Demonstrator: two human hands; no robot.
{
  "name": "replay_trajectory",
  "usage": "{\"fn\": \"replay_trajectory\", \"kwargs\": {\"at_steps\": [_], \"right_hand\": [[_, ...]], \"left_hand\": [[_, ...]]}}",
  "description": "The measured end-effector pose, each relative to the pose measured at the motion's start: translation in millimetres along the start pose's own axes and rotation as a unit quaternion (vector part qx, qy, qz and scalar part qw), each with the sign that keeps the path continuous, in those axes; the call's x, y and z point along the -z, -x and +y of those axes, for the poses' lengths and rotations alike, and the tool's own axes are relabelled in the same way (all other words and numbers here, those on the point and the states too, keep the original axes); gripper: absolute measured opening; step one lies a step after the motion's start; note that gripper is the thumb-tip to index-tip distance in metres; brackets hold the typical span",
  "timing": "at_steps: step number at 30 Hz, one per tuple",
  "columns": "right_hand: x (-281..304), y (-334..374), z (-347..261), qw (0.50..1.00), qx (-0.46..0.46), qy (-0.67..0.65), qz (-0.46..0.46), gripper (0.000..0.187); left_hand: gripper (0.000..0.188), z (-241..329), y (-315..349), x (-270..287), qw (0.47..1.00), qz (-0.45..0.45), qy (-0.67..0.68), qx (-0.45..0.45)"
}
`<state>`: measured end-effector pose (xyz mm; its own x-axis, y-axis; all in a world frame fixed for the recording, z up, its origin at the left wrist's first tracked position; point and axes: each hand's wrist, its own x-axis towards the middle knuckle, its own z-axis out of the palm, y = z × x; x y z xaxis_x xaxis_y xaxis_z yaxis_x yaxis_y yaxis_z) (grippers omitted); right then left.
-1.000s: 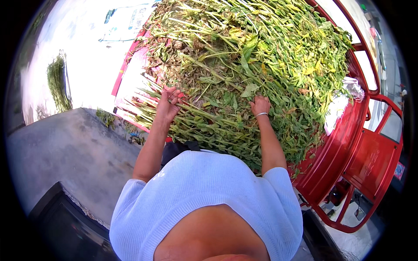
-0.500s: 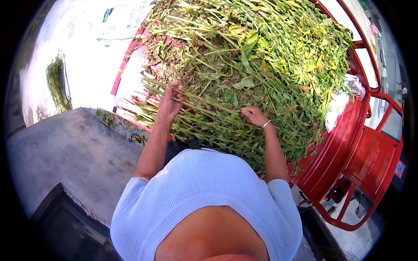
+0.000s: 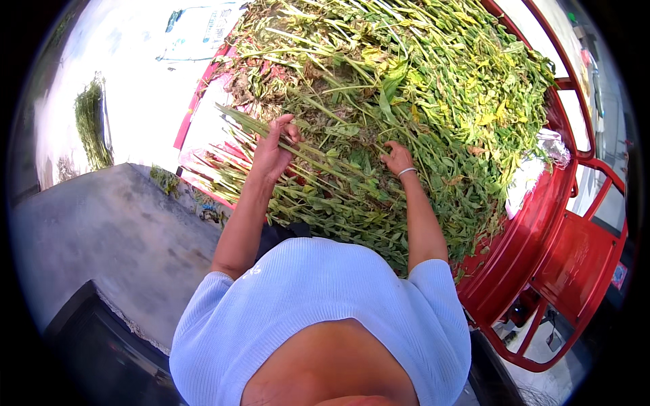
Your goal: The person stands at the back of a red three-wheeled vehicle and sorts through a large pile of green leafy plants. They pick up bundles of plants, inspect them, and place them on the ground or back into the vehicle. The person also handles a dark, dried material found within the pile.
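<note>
A deep heap of leafy green plants (image 3: 447,128) with long stalks lies on a red cargo bed in front of me. My left hand (image 3: 276,147) is closed around a small bundle of stalks (image 3: 238,120); their bare ends stick out to the left, and the leafy ends trail right across the heap. To the right, my right hand (image 3: 398,160) reaches over the heap with thumb and forefinger apart, near some stems. A light bracelet circles that wrist. Nothing shows in its grip, though leaves lie close under the fingers.
Red metal rails (image 3: 575,115) and a red panel (image 3: 565,260) border the heap on the right. A crumpled pale sack (image 3: 525,183) is tucked at its edge. On the left, another plant bundle (image 3: 93,125) lies on the bright ground beyond a grey slab (image 3: 108,230).
My left hand has shifted slightly right and up with the stalks. My right hand has moved farther away over the heap, its fingers now apart.
</note>
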<state>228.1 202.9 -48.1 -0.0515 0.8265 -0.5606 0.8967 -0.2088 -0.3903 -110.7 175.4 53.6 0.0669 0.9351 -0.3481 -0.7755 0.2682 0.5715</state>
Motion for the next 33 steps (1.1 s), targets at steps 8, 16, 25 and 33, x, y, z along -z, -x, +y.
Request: {"fn": "replay_trajectory", "kwargs": {"at_steps": [8, 16, 25, 33], "right_hand": [[95.7, 96.9, -68.3, 0.948, 0.176, -0.169, 0.202, 0.031], [45.4, 93.4, -114.2, 0.957, 0.268, -0.029, 0.11, 0.029], [112.4, 95.6, -121.0, 0.929, 0.305, -0.107, -0.18, 0.063], [114.1, 92.0, -256.5, 0.717, 0.254, -0.484, -0.433, 0.073]], "left_hand": [[0.045, -0.1, -8.1, -6.6, 1.0, -0.025, 0.014, 0.008], [0.054, 23.8, 18.4, -57.8, 0.99, -0.137, -0.019, 0.012], [0.027, 22.0, 40.7, -58.9, 0.968, -0.224, -0.096, -0.06], [0.017, 29.4, 58.0, -79.6, 0.923, -0.348, -0.152, -0.06]]}}
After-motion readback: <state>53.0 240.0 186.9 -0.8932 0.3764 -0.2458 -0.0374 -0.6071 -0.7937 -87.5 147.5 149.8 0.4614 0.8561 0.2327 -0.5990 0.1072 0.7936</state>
